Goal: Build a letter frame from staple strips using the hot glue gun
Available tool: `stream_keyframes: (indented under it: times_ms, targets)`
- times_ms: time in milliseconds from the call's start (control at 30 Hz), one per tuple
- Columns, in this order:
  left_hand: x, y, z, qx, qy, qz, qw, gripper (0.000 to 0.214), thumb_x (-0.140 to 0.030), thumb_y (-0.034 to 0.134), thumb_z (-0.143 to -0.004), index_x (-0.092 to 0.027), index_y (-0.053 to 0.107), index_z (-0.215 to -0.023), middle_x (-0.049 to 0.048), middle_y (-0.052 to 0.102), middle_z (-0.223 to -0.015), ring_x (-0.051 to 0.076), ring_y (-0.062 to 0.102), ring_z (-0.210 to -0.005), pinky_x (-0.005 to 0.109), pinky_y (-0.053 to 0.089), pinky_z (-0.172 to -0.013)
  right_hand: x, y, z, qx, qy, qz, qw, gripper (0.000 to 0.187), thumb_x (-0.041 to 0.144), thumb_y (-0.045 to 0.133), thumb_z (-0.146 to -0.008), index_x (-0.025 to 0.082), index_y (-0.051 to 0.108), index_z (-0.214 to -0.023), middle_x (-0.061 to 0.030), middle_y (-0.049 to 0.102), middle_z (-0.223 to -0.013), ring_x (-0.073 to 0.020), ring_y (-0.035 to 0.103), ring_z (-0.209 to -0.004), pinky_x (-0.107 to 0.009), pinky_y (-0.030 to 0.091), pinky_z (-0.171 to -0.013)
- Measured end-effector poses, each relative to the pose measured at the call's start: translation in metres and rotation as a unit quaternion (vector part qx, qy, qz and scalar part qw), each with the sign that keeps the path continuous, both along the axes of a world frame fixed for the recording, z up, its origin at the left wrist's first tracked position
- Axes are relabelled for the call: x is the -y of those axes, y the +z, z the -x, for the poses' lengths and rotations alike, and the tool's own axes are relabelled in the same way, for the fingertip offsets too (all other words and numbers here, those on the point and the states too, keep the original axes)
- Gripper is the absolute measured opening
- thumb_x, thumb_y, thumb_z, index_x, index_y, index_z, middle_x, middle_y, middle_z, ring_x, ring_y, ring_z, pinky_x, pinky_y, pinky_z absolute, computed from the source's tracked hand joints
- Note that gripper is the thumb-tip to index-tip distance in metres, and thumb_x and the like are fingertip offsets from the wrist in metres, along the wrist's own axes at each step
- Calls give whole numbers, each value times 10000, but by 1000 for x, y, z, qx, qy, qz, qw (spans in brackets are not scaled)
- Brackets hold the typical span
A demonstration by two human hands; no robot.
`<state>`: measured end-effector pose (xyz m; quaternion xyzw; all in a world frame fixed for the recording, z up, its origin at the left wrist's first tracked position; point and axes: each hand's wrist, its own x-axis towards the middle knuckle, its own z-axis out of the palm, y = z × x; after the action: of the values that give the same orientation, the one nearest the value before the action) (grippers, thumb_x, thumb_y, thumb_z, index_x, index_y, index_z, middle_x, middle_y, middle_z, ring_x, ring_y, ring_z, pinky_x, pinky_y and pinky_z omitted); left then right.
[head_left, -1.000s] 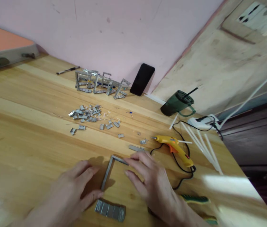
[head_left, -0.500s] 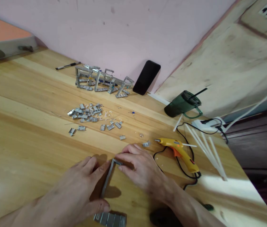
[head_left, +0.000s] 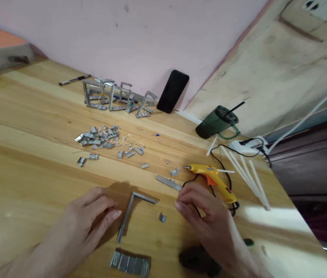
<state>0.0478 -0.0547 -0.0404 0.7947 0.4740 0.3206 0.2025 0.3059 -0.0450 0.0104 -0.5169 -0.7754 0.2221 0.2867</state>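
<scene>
An L-shaped grey metal piece (head_left: 126,216), resembling joined staple strips, lies on the wooden table between my hands. My left hand (head_left: 89,222) is just left of it, fingers loosely curled and thumb apart, holding nothing. To the right, my right hand (head_left: 206,216) has thumb and fingers drawn together. Its fingertips are at the right end of a straight grey strip (head_left: 167,182); whether they grip it is hidden. A short metal channel piece (head_left: 162,217) sits inside the L's angle. Below lies a panel of joined metal segments (head_left: 130,264).
A yellow glue gun (head_left: 212,179) with a black cord lies right, near white glue sticks (head_left: 247,177). Farther back are a heap of metal pieces (head_left: 99,137), small metal frames (head_left: 117,96), a phone (head_left: 173,91), a pen (head_left: 74,80), a green mug (head_left: 217,121) and a power strip (head_left: 249,146).
Both hands have come off the L-shaped piece, the right moving rightward and the left slightly leftward. The straight strip and the short channel piece now show. The view has shifted slightly.
</scene>
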Motion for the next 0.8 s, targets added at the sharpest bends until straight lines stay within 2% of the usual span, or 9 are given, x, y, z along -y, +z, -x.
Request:
stream_keyframes:
  times_ms: [100, 200, 300, 367, 467, 533, 600, 700, 800]
  targets:
    - [-3, 8, -1, -22, 1, -22, 1000, 414, -372, 419, -914, -213, 505, -542, -42, 523, -514, 102, 539, -461, 198, 419, -444, 15, -6, -8, 27, -1, -25, 999, 244, 201, 525, -863, 205, 492, -621, 2, 531, -656, -120, 532, -614, -237, 428, -558]
    - [-4, 12, 0, -52, -8, -39, 998, 463, -415, 397, -918, -218, 481, -507, -53, 504, -453, 93, 517, -389, 195, 401, -396, 22, -11, -14, 46, -26, -63, 997, 166, 181, 535, -850, 204, 529, -686, -11, 558, -697, -131, 547, -652, -244, 439, -583]
    - [-4, 7, 5, -66, 12, -63, 996, 368, -445, 358, -930, -252, 572, -701, -53, 613, -564, 106, 601, -468, 186, 463, -452, 21, -11, -23, 66, -62, -91, 992, 105, 165, 514, -854, 193, 560, -763, -18, 579, -719, -140, 558, -679, -255, 443, -610]
    - [-8, 3, 7, -98, 14, -103, 990, 292, -454, 352, -928, -272, 575, -877, -32, 688, -719, 129, 666, -605, 194, 505, -523, 15, -10, -31, 100, -86, -91, 987, 176, 192, 497, -867, 189, 550, -698, -8, 560, -661, -142, 542, -638, -261, 425, -588]
    - [-22, 3, 3, -115, 3, -144, 983, 282, -454, 335, -931, -286, 560, -914, -42, 704, -727, 131, 672, -587, 203, 514, -528, 2, -7, -41, 166, -127, -65, 976, 227, 246, 533, -853, 186, 564, -637, -11, 568, -655, -157, 547, -645, -269, 408, -580]
    - [-33, 6, -4, -104, -11, -161, 981, 281, -437, 327, -935, -286, 562, -915, -46, 706, -714, 135, 668, -572, 218, 511, -519, -7, -5, -44, 201, -139, -37, 969, 157, 229, 561, -836, 194, 627, -699, -18, 612, -744, -168, 575, -723, -269, 415, -626]
    - [-43, 7, -10, -107, -19, -172, 979, 286, -417, 320, -934, -282, 569, -978, -22, 707, -772, 164, 672, -644, 264, 519, -567, -16, -3, -42, 239, -131, -7, 962, 131, 209, 560, -839, 215, 668, -766, -17, 632, -808, -173, 586, -795, -271, 416, -680]
    - [-53, -1, -8, -123, -12, -155, 980, 307, -428, 349, -915, -270, 559, -1073, 7, 670, -774, 209, 639, -694, 348, 502, -645, -29, 1, -34, 301, -105, 30, 947, 155, 211, 541, -854, 221, 684, -795, -21, 637, -827, -177, 585, -840, -273, 412, -719]
    - [-56, -16, 4, -110, 15, -101, 989, 333, -456, 365, -906, -281, 545, -1124, 9, 637, -740, 226, 607, -733, 362, 479, -673, -47, 3, -25, 341, -82, 53, 935, 179, 223, 507, -876, 225, 686, -871, -27, 640, -885, -170, 581, -885, -263, 416, -744]
